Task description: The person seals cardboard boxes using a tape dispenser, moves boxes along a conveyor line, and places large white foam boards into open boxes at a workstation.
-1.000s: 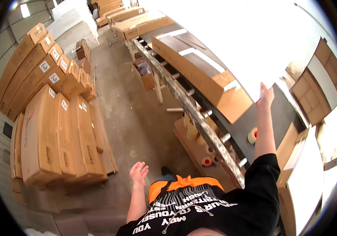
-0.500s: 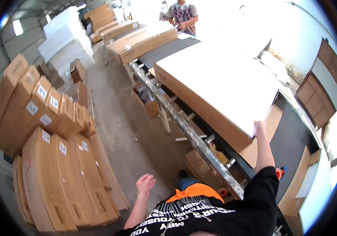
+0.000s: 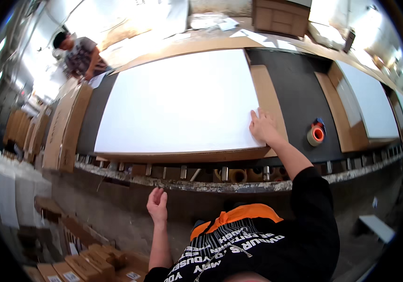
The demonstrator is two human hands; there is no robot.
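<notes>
Right hand (image 3: pixel 262 126) is flat, fingers spread, palm down on the near right corner of the white panel (image 3: pixel 178 101). It presses, no grasp. The panel lies flat on a brown cardboard sheet (image 3: pixel 269 101) that sticks out at its 3 o'clock edge; both sit on the dark conveyor table (image 3: pixel 300 98).

Left hand (image 3: pixel 157 205) is free, fingers loosely extended, holding nothing. It hangs below the table's roller edge (image 3: pixel 187 181), at about 7 o'clock from the panel.

Orange-cored tape roll (image 3: pixel 316 134) on the dark surface at 3 o'clock from my right hand, near but apart.

Another person (image 3: pixel 79 54) stands at the panel's 10 o'clock, across the table. Long cardboard box (image 3: pixel 63 129) at the panel's 9 o'clock. Second white panel (image 3: pixel 373 105) far out at 3 o'clock.
</notes>
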